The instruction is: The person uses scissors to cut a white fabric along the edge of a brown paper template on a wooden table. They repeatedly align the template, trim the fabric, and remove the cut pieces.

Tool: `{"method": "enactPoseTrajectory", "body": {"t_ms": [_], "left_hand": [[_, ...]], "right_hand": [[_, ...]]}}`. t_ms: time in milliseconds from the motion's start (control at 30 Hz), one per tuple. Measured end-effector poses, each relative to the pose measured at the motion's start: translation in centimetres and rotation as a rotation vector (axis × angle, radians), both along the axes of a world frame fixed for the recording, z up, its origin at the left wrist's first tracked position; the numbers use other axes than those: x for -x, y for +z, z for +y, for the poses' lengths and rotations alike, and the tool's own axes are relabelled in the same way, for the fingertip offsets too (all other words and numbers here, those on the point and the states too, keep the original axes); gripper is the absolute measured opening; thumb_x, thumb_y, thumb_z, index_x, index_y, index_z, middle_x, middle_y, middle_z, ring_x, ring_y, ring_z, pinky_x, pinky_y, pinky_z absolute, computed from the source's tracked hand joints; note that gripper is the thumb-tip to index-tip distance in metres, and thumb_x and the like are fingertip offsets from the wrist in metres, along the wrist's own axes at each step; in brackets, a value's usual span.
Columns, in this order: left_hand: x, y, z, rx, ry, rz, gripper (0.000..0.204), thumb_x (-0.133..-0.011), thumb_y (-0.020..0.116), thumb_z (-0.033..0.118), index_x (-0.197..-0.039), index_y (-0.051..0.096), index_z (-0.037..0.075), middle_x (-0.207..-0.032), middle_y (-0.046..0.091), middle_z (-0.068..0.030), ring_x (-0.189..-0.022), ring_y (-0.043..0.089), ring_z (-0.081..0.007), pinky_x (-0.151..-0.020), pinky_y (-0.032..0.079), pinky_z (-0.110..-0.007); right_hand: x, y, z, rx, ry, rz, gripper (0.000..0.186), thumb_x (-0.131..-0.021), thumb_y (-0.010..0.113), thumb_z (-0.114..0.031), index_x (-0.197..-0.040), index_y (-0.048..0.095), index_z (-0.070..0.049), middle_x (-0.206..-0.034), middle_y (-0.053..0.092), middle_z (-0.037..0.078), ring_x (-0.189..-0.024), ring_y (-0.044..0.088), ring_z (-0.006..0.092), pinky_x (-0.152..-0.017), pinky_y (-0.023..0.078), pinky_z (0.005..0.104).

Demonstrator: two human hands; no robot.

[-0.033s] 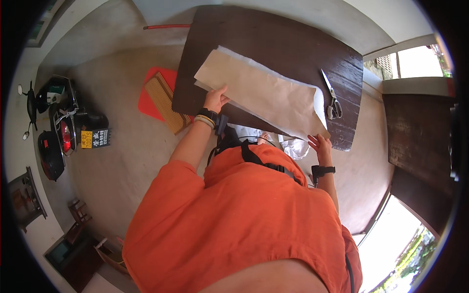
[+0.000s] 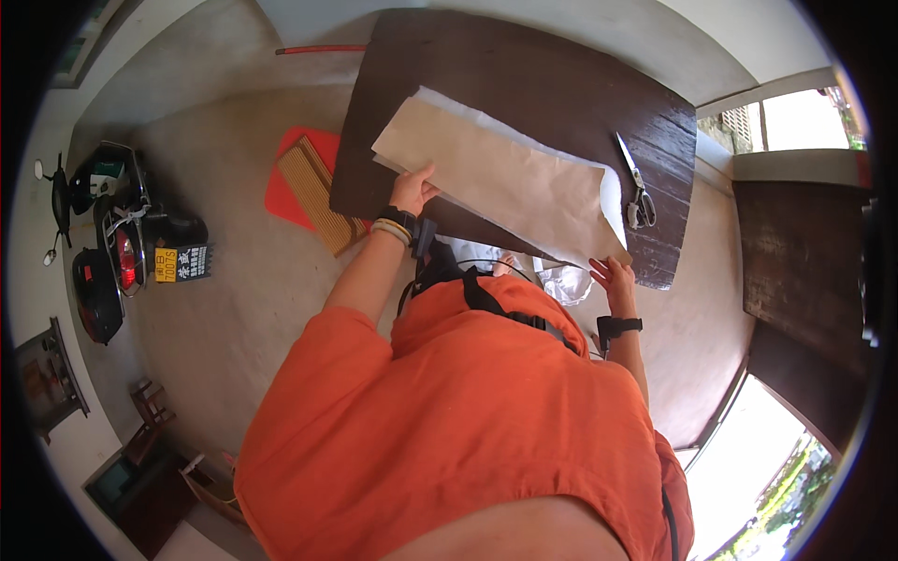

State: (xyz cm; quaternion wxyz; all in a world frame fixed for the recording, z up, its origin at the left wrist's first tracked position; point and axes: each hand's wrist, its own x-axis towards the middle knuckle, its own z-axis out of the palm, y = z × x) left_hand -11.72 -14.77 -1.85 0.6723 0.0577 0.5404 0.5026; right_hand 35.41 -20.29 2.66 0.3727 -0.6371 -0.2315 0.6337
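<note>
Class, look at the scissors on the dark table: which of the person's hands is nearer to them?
Right. The right hand is at the brown paper's near corner, just below the scissors. The left hand holds the paper's far-left edge.

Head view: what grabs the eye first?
The big brown paper sheet lying aslant over the dark wooden table, left hand gripping its near-left edge and right hand at its near-right corner. Scissors lie on the table's right side; a parked scooter stands far left.
</note>
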Motion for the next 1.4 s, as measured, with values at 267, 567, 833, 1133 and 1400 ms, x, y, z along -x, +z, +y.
{"method": "enactPoseTrajectory", "body": {"t_ms": [267,567,833,1133,1400], "left_hand": [[1.4,-0.4,-0.5,0.109,-0.066,-0.015,0.021,-0.088,0.067,0.020,-0.101,0.059,0.006,-0.099,0.064,-0.0078,-0.090,0.063,-0.0221,-0.088,0.053,-0.041],[2.0,0.6,0.6,0.159,-0.164,0.089,0.022,-0.087,0.070,0.024,-0.101,0.060,0.009,-0.098,0.061,-0.0034,-0.092,0.060,-0.0182,-0.088,0.052,-0.037],[2.0,0.4,1.2,0.194,-0.153,0.131,0.020,-0.088,0.068,0.023,-0.100,0.059,0.009,-0.094,0.062,-0.0027,-0.089,0.060,-0.0180,-0.085,0.051,-0.036],[1.9,2.2,1.4,0.133,-0.163,0.314,0.023,-0.085,0.071,0.026,-0.095,0.059,0.010,-0.083,0.061,-0.0004,-0.065,0.061,-0.0119,-0.053,0.047,-0.023],[1.4,4.3,3.0,0.052,-0.134,0.367,0.031,-0.083,0.074,0.028,-0.093,0.054,0.005,-0.079,0.059,-0.0022,-0.063,0.062,-0.0125,-0.046,0.046,-0.020]], "right_hand": [[0.3,0.8,-0.2,0.096,0.019,-0.084,0.026,-0.092,0.055,-0.020,-0.100,0.053,0.004,-0.102,0.063,0.017,-0.098,0.067,0.0272,-0.076,0.056,0.0338],[-0.5,0.5,-2.1,0.178,0.009,-0.132,0.031,-0.094,0.054,-0.030,-0.107,0.056,-0.003,-0.104,0.067,0.009,-0.094,0.066,0.0197,-0.077,0.053,0.0317],[-1.1,-1.1,-2.8,0.141,0.020,-0.100,0.031,-0.094,0.052,-0.030,-0.107,0.057,-0.002,-0.109,0.065,0.010,-0.102,0.062,0.0211,-0.088,0.049,0.0354],[-1.1,0.3,-2.2,0.122,-0.029,-0.115,0.023,-0.093,0.057,-0.027,-0.100,0.058,-0.005,-0.089,0.068,0.007,-0.076,0.066,0.0147,-0.065,0.054,0.0261],[-0.3,1.6,-0.5,0.051,-0.052,-0.115,0.023,-0.094,0.057,-0.027,-0.098,0.057,-0.005,-0.091,0.067,0.008,-0.079,0.066,0.0161,-0.069,0.055,0.0281]]}}
